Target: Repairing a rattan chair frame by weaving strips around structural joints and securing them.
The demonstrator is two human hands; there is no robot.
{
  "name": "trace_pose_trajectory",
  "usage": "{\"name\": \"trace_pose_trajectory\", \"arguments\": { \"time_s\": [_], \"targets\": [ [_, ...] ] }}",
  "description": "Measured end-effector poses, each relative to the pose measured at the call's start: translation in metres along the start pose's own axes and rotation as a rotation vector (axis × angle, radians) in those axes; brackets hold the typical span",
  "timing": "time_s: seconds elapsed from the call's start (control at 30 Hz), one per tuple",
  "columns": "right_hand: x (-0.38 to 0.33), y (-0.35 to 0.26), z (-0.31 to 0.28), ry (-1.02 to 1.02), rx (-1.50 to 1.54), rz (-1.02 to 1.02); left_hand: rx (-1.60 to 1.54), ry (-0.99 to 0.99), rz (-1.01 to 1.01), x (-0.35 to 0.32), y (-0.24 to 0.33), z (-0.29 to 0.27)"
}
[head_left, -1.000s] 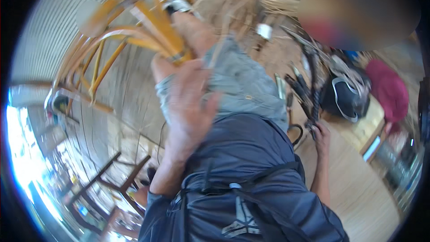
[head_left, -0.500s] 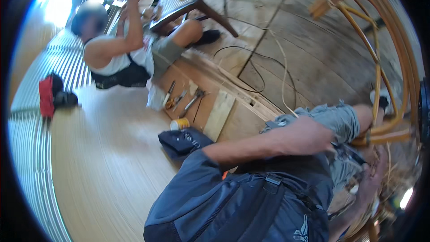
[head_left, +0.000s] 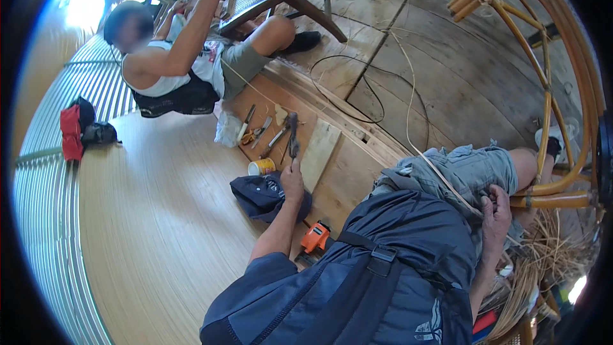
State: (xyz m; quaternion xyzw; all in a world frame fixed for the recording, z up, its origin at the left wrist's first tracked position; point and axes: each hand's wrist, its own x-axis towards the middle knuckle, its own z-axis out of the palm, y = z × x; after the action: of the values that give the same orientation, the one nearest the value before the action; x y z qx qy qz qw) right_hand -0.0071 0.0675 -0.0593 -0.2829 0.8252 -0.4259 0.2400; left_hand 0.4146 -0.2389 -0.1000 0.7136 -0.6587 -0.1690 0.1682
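My left hand (head_left: 292,183) reaches over the tool board with its fingers closed on a dark metal tool that looks like pliers (head_left: 294,137), pointing away from me. My right hand (head_left: 495,214) is by my knee, its fingers bent together at the end of a long pale cane strip (head_left: 418,147). The strip runs across my shorts and out over the floor. Close to my left hand lie a dark cap (head_left: 255,197), a white-and-yellow tub (head_left: 262,167), a hammer-like tool (head_left: 274,142), orange-handled scissors (head_left: 260,131) and a knife (head_left: 246,122).
A bent rattan frame (head_left: 543,89) stands at my right, with a heap of cane strips (head_left: 536,249) below it. An orange tool (head_left: 315,236) lies beside my waist. Another person (head_left: 159,67) sits at the far left by a wooden chair (head_left: 287,6). A black cord (head_left: 377,99) loops over the floorboards.
My left hand has swung left from beside my right hand to the tool board, carrying the pliers. My right hand has risen slightly to my knee. The other person's raised arm has shifted right.
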Motion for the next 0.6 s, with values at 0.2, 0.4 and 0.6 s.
{"name": "trace_pose_trajectory", "arguments": {
  "time_s": [0.2,0.4,0.6],
  "targets": [
    [-0.011,0.009,0.004,0.055,0.041,0.044,0.18,-0.071,0.037,0.005,-0.027,0.005],
    [-0.012,0.007,0.002,0.038,0.073,0.084,0.288,-0.202,0.104,0.039,-0.058,0.004],
    [-0.015,0.004,0.005,0.039,0.053,0.085,0.578,-0.364,0.348,0.043,-0.07,0.009]
  ]
}}
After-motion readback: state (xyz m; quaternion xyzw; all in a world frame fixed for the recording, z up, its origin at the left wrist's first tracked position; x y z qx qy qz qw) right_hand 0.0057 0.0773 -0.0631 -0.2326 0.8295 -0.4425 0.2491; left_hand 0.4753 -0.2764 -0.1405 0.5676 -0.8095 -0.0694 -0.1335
